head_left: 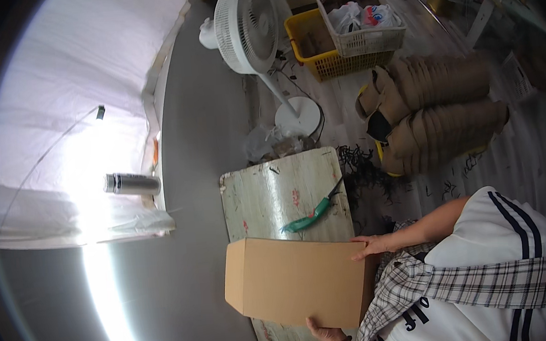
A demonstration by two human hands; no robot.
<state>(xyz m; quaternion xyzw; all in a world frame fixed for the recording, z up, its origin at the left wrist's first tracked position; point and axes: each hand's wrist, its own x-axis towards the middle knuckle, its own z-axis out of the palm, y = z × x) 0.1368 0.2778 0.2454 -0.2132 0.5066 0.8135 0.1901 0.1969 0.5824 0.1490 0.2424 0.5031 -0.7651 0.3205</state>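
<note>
A plain brown cardboard piece (302, 277), creased into a tapered end flap and a narrow panel on the side towards my body, is tilted over the low table. My right hand (374, 246) grips its corner near my body, fingertips on the face. At the lower edge my left hand (326, 333), with a red band at the wrist, holds it with the thumb up; its other fingers are mostly hidden underneath. Just beyond the cardboard, a green-handled knife (311, 216) with a dark, narrow blade lies on the worn tabletop (262, 191).
A white fan (247, 26) stands beyond the table, beside a clear plastic bag (267, 144). Stacked brown curved pieces (436, 111) lie on the floor, with black scraps (360, 166) around. Farther off are a yellow crate (335, 67) and a white crate (372, 41). A silver flask (132, 184) is at left.
</note>
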